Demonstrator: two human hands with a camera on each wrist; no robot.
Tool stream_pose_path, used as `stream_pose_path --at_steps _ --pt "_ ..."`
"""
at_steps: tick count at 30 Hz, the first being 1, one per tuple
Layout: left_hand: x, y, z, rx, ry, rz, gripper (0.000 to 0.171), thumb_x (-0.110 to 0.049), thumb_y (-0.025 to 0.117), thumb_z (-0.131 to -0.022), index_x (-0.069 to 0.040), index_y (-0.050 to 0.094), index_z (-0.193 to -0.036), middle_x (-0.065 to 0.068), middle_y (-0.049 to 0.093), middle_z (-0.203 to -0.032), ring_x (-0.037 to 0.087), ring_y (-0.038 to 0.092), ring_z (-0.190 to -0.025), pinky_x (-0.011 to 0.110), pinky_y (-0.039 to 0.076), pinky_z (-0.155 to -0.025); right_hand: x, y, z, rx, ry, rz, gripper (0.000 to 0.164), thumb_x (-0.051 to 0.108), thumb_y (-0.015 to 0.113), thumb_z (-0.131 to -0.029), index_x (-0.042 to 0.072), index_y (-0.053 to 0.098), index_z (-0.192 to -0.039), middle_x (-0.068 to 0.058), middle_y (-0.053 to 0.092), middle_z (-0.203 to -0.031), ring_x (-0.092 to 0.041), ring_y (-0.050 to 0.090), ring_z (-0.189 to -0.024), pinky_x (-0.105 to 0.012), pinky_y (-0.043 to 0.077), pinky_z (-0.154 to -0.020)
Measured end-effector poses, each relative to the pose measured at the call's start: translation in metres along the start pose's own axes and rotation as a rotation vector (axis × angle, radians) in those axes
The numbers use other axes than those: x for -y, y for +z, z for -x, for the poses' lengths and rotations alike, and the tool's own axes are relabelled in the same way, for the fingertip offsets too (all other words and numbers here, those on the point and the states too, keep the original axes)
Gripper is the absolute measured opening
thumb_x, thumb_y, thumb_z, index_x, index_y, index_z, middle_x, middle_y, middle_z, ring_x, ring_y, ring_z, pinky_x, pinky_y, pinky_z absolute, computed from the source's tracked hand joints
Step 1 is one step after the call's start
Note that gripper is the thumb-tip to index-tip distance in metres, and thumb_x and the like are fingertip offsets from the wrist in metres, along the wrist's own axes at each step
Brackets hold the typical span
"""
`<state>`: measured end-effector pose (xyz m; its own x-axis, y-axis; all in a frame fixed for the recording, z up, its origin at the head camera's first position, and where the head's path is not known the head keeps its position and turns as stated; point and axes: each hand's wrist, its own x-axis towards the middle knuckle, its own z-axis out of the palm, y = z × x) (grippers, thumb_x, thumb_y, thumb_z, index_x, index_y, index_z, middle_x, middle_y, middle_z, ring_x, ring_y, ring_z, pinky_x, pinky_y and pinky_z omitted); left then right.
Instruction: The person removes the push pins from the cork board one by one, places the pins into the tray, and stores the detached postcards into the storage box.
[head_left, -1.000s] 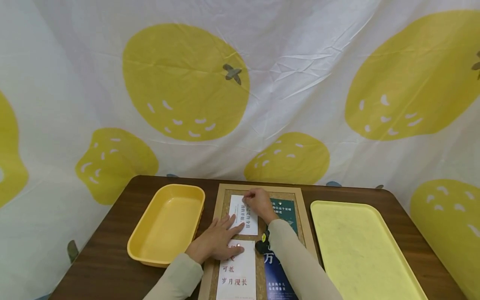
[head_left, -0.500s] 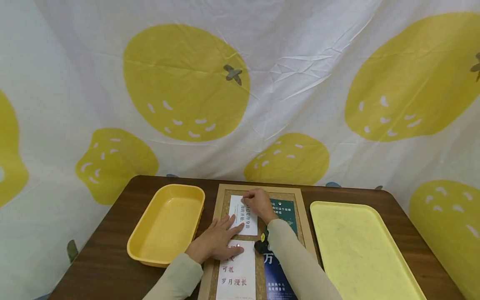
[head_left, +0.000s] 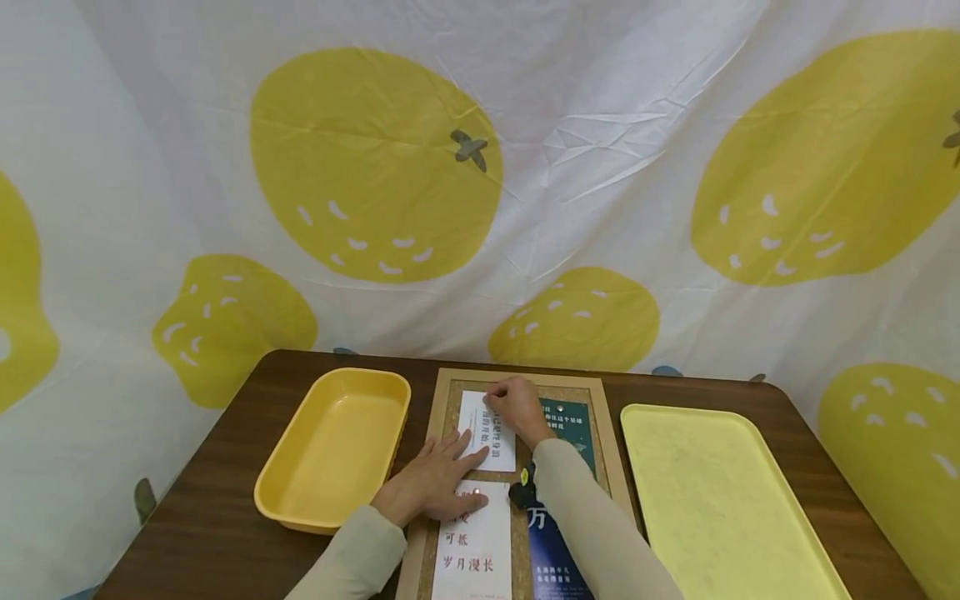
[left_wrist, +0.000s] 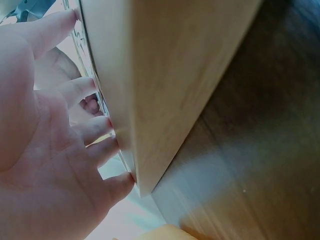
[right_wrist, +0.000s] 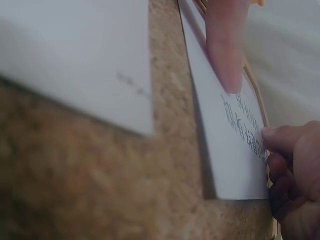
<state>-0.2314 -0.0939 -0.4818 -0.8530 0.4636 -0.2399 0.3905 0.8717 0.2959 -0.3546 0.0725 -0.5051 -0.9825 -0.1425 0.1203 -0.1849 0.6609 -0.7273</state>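
Note:
Both hands are at a wood-framed cork board. My left hand is spread flat, its fingertips on a white card with sideways black print; its thumb reaches over a red-lettered card. At the white card's upper part my right hand pinches what looks like a thumbtack, mostly hidden by its fingertips. In the right wrist view those curled fingers are at the card's edge, and one side of the card stands off the cork. A green card and a dark blue card lie on the right half.
A deep yellow-orange tub stands left of the board on the dark wooden table. To the right lies a shallow pale yellow tray. A lemon-print cloth hangs behind the table. Small tacks show on the green card and the red-lettered card.

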Motion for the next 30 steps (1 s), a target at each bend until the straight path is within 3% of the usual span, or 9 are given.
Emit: stream_pose_path --at_steps 12,18,30 --pt "0.0003 0.0005 -0.0011 0.005 -0.003 -0.003 0.073 -0.059 0.058 -0.091 -0.028 0.037 -0.154 0.008 0.021 -0.165 0.027 0.014 -0.153 0.054 0.014 -0.122 -0.0004 0.0014 -0.0007 0.002 0.022 -0.003 0.008 0.011 0.072 -0.09 0.008 0.079 -0.087 -0.004 0.072 -0.087 -0.016 0.06 -0.077 -0.034 0.054 -0.071" --pt "0.0004 0.0003 -0.0013 0.006 -0.006 -0.002 0.073 -0.059 0.058 -0.091 -0.028 0.037 -0.154 0.007 0.021 -0.165 0.027 0.013 -0.153 0.053 0.014 -0.122 -0.0003 0.0012 -0.001 -0.005 -0.007 0.007 0.008 0.01 0.072 -0.09 0.008 0.077 -0.084 -0.003 0.071 -0.082 -0.016 0.059 -0.073 -0.032 0.053 -0.068" --pt "0.0006 -0.0002 -0.0007 0.008 -0.009 0.005 0.073 -0.058 0.058 -0.091 -0.027 0.038 -0.154 0.008 0.02 -0.165 0.027 0.013 -0.153 0.053 0.013 -0.122 0.0054 0.0006 -0.0008 0.042 0.004 0.013 0.009 0.009 0.07 -0.091 0.008 0.073 -0.083 -0.003 0.066 -0.078 -0.015 0.057 -0.069 -0.028 0.05 -0.064"
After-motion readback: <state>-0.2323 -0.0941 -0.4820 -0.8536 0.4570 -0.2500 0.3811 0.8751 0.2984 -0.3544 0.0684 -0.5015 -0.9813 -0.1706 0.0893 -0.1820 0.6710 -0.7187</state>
